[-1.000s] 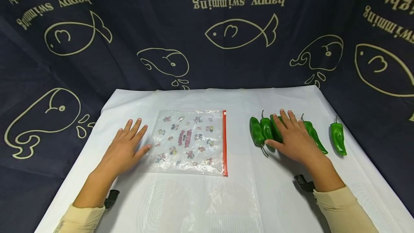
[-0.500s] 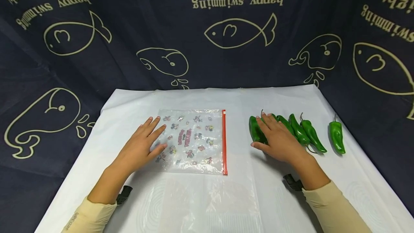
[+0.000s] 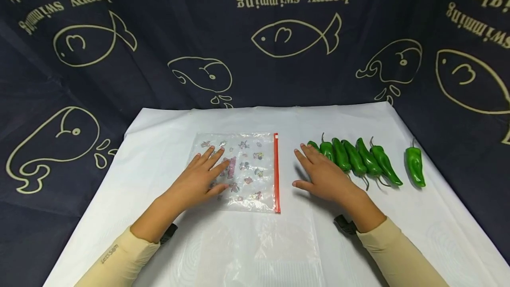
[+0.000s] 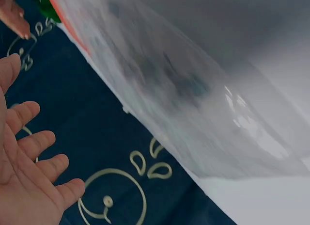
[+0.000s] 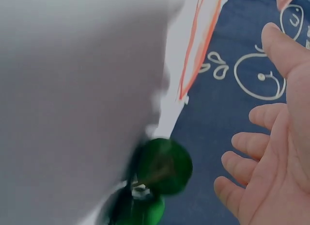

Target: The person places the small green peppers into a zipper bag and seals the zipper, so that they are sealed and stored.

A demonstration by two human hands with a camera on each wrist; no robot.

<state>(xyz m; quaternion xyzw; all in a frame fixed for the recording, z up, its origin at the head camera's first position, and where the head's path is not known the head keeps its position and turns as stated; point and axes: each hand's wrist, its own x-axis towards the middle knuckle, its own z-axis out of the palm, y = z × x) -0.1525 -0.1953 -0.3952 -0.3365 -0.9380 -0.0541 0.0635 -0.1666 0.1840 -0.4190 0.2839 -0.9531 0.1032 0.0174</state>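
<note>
A clear plastic zipper bag (image 3: pixel 255 178) printed with small cartoon figures lies flat, its red slider edge (image 3: pixel 277 172) towards the right. Over its left half hovers my left hand (image 3: pixel 199 180), fingers spread and holding nothing; the left wrist view shows the bag (image 4: pixel 160 74) apart from the palm (image 4: pixel 29 181). Between the red edge and the peppers is my right hand (image 3: pixel 324 176), also spread, covering part of the leftmost peppers. Several green peppers (image 3: pixel 368 158) lie in a row beside it. In the right wrist view a green pepper (image 5: pixel 164 167) appears below the right palm (image 5: pixel 281 171).
One green pepper (image 3: pixel 415 166) lies apart, near the right edge of the white-covered table (image 3: pixel 159 123). A dark blue cloth (image 3: pixel 255 83) with fish and whale drawings hangs behind and beside the table. Black wrist mounts (image 3: pixel 345 225) sit under both wrists.
Both hands have moved inward: the left from beside the bag to over it, the right leftward off most of the peppers. The bag and peppers stay in place.
</note>
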